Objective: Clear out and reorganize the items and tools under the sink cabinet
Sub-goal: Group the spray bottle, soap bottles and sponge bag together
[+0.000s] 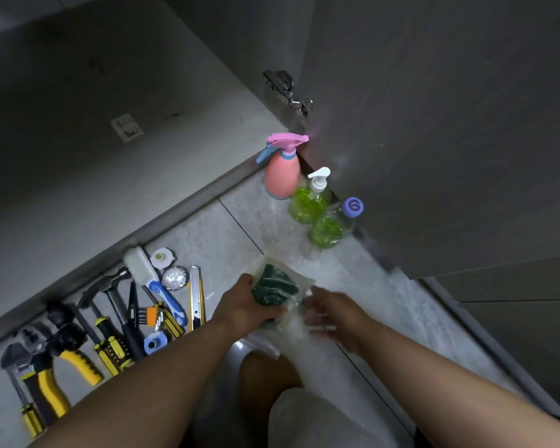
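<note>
The left hand point(249, 305) curls its fingers point(274, 313) round a clear bag point(299, 274), with the thumb over the near-left edge, gripping it just above the floor point(233, 234). The right hand point(328, 315) is blurred. Its fingers point(317, 307) look straight and spread at the bag's right side, but I cannot tell whether they touch it. Inside the bag are dark green pads point(274, 286), bunched together. The bundle's long axis runs roughly from the left hand toward the right, and the bag's far end points at the bottles.

Three bottles stand upright in a row along the open cabinet door point(434, 124). Farthest is a pink sprayer point(283, 177), then a pump bottle point(309, 203) of green liquid, then a bottle with a purple cap point(333, 224), also holding green liquid.

Left of the hands, tools lie side by side on the floor along the cabinet's edge: a knife point(196, 295), a brush point(149, 276), a hammer point(110, 286), hex keys point(154, 315), screwdrivers point(110, 347) and pliers point(75, 363).
</note>
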Motion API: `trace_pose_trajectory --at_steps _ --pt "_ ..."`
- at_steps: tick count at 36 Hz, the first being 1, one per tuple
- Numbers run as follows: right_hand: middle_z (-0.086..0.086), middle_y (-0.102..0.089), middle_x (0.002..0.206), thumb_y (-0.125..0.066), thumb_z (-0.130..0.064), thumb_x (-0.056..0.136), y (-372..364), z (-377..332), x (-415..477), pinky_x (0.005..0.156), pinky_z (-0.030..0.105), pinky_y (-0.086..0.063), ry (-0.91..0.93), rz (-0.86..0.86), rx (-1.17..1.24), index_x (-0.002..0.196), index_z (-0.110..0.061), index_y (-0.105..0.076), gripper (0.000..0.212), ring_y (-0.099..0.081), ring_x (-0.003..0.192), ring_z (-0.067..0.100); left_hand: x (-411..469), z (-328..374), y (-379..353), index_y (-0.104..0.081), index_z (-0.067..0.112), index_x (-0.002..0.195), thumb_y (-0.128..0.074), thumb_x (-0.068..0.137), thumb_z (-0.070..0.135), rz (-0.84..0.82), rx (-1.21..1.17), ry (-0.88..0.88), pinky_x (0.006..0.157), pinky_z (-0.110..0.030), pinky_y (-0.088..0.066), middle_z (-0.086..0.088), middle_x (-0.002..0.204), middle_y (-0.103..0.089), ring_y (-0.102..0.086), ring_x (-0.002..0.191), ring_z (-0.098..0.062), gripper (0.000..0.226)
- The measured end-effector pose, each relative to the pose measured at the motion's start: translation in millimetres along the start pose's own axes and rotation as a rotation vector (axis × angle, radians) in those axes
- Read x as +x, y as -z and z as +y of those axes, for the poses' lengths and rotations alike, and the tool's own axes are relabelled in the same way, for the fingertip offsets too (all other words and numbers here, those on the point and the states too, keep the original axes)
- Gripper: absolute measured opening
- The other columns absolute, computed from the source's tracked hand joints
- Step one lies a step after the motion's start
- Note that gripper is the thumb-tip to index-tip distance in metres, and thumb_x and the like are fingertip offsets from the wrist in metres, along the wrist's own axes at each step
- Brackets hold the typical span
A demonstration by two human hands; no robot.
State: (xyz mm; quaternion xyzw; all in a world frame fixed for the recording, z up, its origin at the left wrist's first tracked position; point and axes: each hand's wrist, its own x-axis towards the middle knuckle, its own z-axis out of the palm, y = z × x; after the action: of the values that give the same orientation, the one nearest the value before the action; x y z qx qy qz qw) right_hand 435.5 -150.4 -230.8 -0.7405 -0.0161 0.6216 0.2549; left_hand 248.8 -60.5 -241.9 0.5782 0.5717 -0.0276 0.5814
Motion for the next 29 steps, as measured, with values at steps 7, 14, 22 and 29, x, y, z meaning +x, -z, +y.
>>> trace_pose_trajectory --at_steps 7,14,22,29 --pt "-0.001 -0.065 0.123 -0.062 -0.052 0.086 -28.9 14.5 -12.9 0.095 0.043 -0.054 0.069 -0.232 -0.039 0.124 -0.036 -0.059 0.042 -0.063 0.112 0.021 -20.2 -1.6 11.0 -0.071 0.022 0.117 -0.090 0.073 0.034 -0.077 -0.491 0.085 0.099 -0.038 -0.056 0.003 0.105 -0.078 -0.074 0.102 -0.017 0.050" --pt "-0.007 -0.070 0.119 -0.072 -0.045 0.080 -38.6 -24.7 -3.8 0.079 0.039 -0.060 0.236 -0.275 0.022 0.114 -0.045 -0.067 0.034 -0.068 0.110 0.018 -14.2 8.3 21.9 -0.066 0.021 0.126 -0.062 0.096 0.041 -0.159 -0.828 0.152 0.097 -0.044 -0.056 -0.007 0.118 -0.075 -0.071 0.111 -0.026 0.037" --pt "0.005 -0.071 0.116 -0.078 -0.029 0.085 -55.5 -92.3 29.1 0.085 0.032 -0.055 0.343 -0.088 0.391 0.130 -0.014 -0.057 0.052 -0.071 0.095 0.015 40.5 53.7 36.7 -0.066 0.009 0.125 -0.060 0.098 0.028 -0.055 -1.091 0.164 0.097 -0.050 -0.056 -0.016 0.115 -0.075 -0.073 0.106 -0.033 0.034" --pt "-0.001 -0.070 0.091 -0.062 -0.038 0.097 -57.4 -105.5 47.1 0.090 0.041 -0.056 0.244 -0.038 0.344 0.093 -0.019 -0.067 0.020 -0.066 0.095 0.016 79.6 100.2 42.0 -0.047 0.012 0.136 -0.073 0.091 0.033 0.228 -0.896 0.170 0.093 -0.055 -0.057 -0.015 0.123 -0.067 -0.069 0.108 -0.035 0.056"
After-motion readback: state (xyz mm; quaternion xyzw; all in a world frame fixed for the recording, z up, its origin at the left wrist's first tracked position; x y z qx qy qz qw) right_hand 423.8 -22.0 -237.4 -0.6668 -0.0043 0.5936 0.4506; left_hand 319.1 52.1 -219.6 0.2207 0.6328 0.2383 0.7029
